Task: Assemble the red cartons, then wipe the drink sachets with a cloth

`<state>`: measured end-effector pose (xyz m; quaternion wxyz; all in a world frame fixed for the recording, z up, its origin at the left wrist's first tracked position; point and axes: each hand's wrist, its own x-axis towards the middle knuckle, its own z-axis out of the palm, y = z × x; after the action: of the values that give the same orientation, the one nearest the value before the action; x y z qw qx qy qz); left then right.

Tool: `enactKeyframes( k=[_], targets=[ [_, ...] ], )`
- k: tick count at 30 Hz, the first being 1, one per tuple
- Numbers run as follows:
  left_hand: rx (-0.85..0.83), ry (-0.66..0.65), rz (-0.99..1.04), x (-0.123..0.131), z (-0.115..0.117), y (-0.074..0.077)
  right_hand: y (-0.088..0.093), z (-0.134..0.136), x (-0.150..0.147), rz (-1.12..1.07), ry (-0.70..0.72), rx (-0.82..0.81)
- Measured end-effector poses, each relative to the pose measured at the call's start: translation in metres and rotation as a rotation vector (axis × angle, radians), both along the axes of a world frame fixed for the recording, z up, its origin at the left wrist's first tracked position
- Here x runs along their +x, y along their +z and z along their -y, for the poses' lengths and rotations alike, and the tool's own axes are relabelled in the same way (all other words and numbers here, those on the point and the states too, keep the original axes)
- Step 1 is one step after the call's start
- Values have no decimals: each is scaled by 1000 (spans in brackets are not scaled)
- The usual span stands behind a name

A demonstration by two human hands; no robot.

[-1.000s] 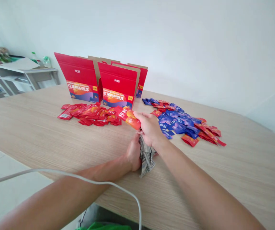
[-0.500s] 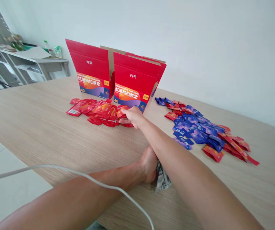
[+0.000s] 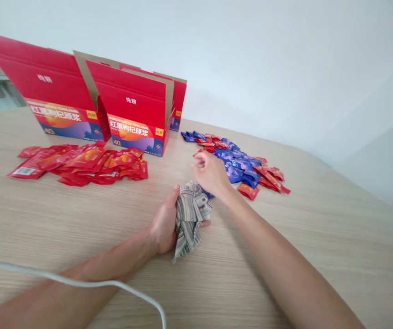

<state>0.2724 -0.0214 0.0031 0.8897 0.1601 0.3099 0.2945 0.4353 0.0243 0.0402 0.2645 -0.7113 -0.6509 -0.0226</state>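
Note:
My left hand (image 3: 165, 225) is closed around a crumpled grey striped cloth (image 3: 191, 212) above the table's middle. My right hand (image 3: 213, 173) hovers at the near left side of the blue sachets (image 3: 237, 162), its fingers loosely curled and apart. I see nothing between them. Red sachets (image 3: 268, 178) lie at the right end of that pile, with more red ones among its far end. Another heap of red sachets (image 3: 87, 160) spreads at the left, in front of the boxes.
A red carton (image 3: 62, 98) and a second red carton (image 3: 131, 109) stand with raised flaps at the back left. More cartons show behind them. A white cable (image 3: 80, 282) crosses in front of my left forearm. The pale wall (image 3: 268, 68) rises behind the wooden table (image 3: 320, 256).
My right hand has left the red heap and moved right to the blue sachets. The striped cloth in my left hand has come into fuller sight. The view has swung to the right.

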Motion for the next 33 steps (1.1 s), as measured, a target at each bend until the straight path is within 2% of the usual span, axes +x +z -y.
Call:
enactKeyframes(
  k=[4,6,8,12,16,20,23,29,33],
  targets=[
    [26,-7,-30,2,4,4,-24,39,99,80,-424,-177],
    [41,-18,-31,3,6,5,-41,55,129,50,-538,-303],
    [61,-23,-36,4,7,5,-55,66,143,30,-569,-346],
    [107,-12,-29,2,9,7,-67,82,141,83,-490,-268],
    [119,-21,-13,0,12,7,-61,99,129,167,-373,-246],
    [116,-15,-9,-2,14,9,-54,113,123,238,-390,-220],
    [111,-4,-10,-2,15,10,-46,119,122,218,-399,-211],
    [108,15,42,-4,16,7,-21,151,118,224,-394,-395],
    [104,69,41,-2,17,4,-6,170,101,150,-265,-272]
  ],
)
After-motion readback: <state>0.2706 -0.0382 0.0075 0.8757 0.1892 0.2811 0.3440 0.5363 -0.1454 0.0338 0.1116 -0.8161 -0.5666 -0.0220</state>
